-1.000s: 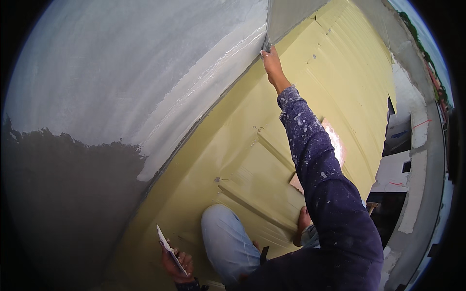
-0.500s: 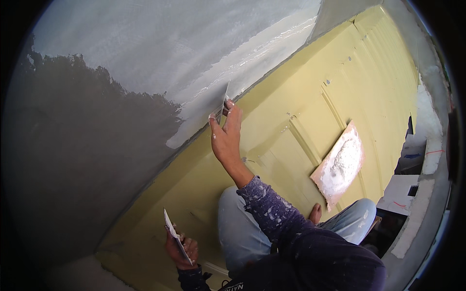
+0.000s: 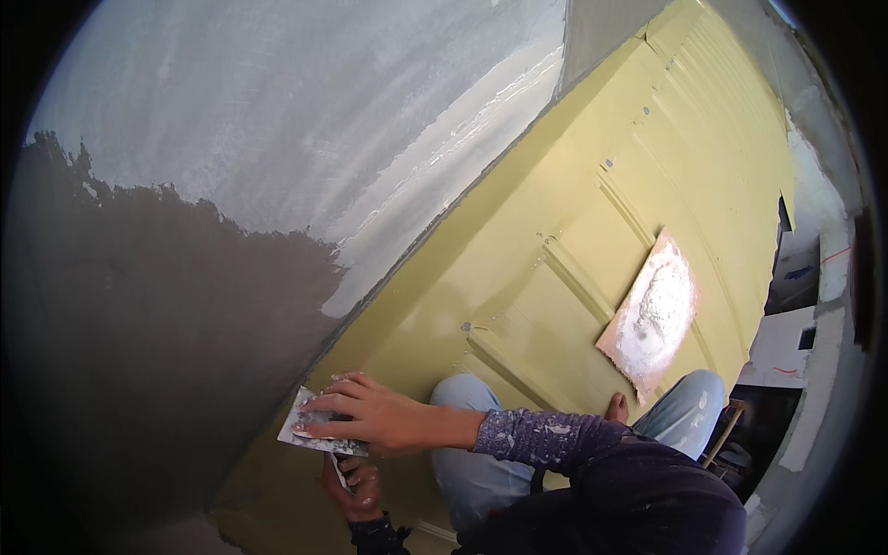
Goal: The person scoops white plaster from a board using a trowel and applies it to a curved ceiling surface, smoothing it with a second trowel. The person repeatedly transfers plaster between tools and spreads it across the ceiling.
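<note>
My right hand [image 3: 375, 418] grips a flat rectangular putty scraper [image 3: 319, 430], its face smeared with white and grey. Just below, my left hand [image 3: 356, 490] holds a second putty scraper [image 3: 339, 470] with white paste along it, partly hidden by the first. The two blades meet or overlap at the lower left; I cannot tell whether they touch. Behind them rises a wall [image 3: 277, 139], coated pale grey above with a fresh white band along its lower edge, and a darker grey part [image 3: 157, 324] to the left.
A pinkish board [image 3: 617, 344] bearing a heap of white putty [image 3: 664, 298] lies on the yellow ribbed panel [image 3: 527, 305] under me. My knees [image 3: 467, 435] and a bare foot [image 3: 617, 407] are close by. Past the panel's right edge there is a drop toward a ledge [image 3: 814, 398].
My right hand has left the wall's lower edge and swung down and left with its scraper to the one in my left hand. The left hand has dropped slightly. The view has shifted.
</note>
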### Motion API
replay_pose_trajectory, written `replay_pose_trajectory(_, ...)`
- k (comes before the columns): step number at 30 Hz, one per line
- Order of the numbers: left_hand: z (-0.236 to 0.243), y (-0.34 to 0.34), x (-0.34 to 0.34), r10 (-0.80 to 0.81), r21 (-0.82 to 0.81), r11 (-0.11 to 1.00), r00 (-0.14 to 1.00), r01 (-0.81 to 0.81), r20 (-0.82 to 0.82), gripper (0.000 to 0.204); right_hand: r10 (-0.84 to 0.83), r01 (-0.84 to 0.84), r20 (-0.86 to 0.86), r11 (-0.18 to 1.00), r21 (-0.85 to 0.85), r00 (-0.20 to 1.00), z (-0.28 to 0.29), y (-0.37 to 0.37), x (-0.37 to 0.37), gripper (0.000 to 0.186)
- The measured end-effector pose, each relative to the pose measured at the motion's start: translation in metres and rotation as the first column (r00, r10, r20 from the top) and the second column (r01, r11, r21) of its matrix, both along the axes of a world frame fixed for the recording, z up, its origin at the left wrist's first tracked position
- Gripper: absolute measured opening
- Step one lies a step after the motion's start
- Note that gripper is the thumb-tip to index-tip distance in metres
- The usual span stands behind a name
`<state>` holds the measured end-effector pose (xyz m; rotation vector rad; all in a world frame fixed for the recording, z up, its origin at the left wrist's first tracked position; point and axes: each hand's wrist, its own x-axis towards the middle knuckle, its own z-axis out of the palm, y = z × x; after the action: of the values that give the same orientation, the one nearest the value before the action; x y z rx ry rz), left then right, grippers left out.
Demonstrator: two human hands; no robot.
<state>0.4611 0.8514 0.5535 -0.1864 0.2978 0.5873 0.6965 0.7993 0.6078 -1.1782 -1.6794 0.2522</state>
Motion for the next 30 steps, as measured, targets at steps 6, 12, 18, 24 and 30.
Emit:
replay_pose_trajectory(6, 0.025, 0.012, 0.088, -0.075, 0.031, 0.997, 0.953, 0.068, 0.295, 0.05, -0.148, 0.195, 0.422, 0.978, -0.069, 0.894, 0.021, -0.067, 0.1, 0.069)
replay_pose_trajectory(12, 0.059, 0.015, 0.089, -0.223, 0.478, 0.867, 0.968, 0.141, 0.118, 0.044, -0.795, 0.795, 0.008, 0.607, -0.008, 0.607, 0.002, -0.091, 0.294, 0.052)
replay_pose_trajectory(18, 0.035, 0.003, 0.043, -0.328, 0.262, 0.904, 0.941, 0.339, -0.085, 0.045, -0.91, 0.923, -0.363, 0.299, -0.243, 0.2, 0.01, -0.089, 0.465, 0.053)
replay_pose_trajectory(24, 0.016, -0.007, 0.019, -0.354, 0.196, 0.917, 0.935, 0.346, 0.006, 0.051, -0.915, 0.903, -0.355, 0.307, -0.3, 0.193, -0.003, -0.058, 0.422, 0.056)
replay_pose_trajectory(30, 0.024, -0.016, 0.031, -0.034, 0.185, 0.98, 0.983, 0.067, -0.178, 0.043, -0.835, 0.848, -0.507, 0.416, -0.329, 0.213, 0.007, -0.016, 0.287, 0.046)
